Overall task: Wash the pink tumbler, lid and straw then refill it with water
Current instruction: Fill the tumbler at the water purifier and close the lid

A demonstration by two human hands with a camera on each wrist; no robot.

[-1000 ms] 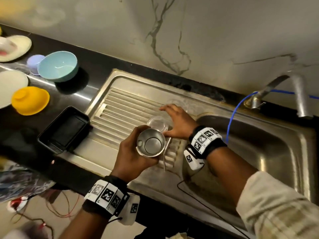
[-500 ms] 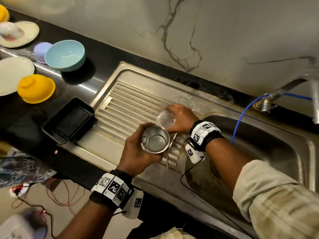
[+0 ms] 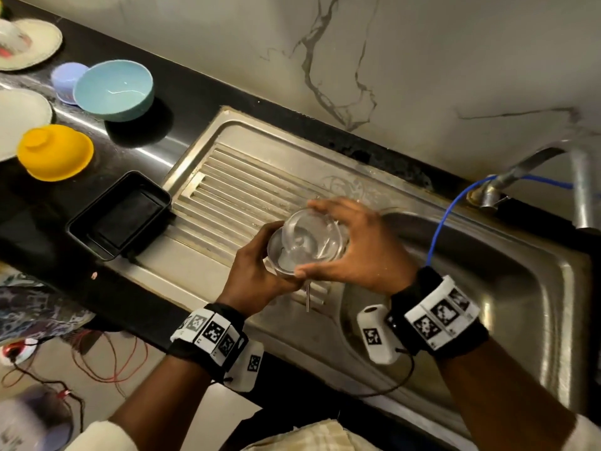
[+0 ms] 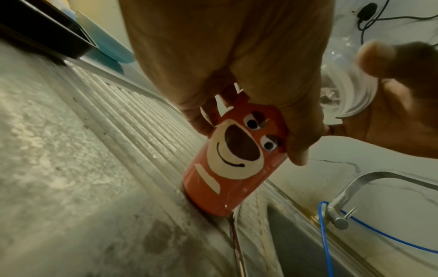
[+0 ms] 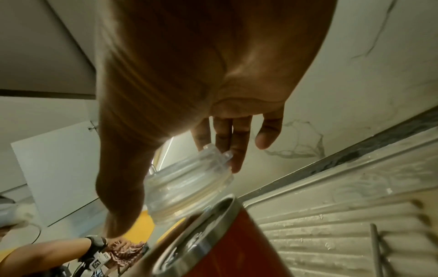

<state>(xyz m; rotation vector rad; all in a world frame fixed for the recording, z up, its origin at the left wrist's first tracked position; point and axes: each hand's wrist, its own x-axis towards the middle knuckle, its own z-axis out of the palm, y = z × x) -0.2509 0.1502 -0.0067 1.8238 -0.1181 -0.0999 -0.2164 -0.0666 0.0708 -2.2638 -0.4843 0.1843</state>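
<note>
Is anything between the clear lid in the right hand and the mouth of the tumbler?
Nothing visible. The right hand holds the lid tilted just above the open rim of the tumbler, which the left hand steadies on the drainboard. The straw lies beside it, clear.

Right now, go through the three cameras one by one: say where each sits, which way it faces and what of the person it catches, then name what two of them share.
Head: worn on the head, faces down at the sink; shows both forearms, left hand gripping the tumbler, right hand holding the clear lid over it.
Left wrist: on the left wrist, faces along the palm to the tumbler on the drainboard; the right hand shows too.
Right wrist: on the right wrist, faces along the palm to the lid above the tumbler's rim.
Shared: both wrist views show tumbler and lid.
</note>
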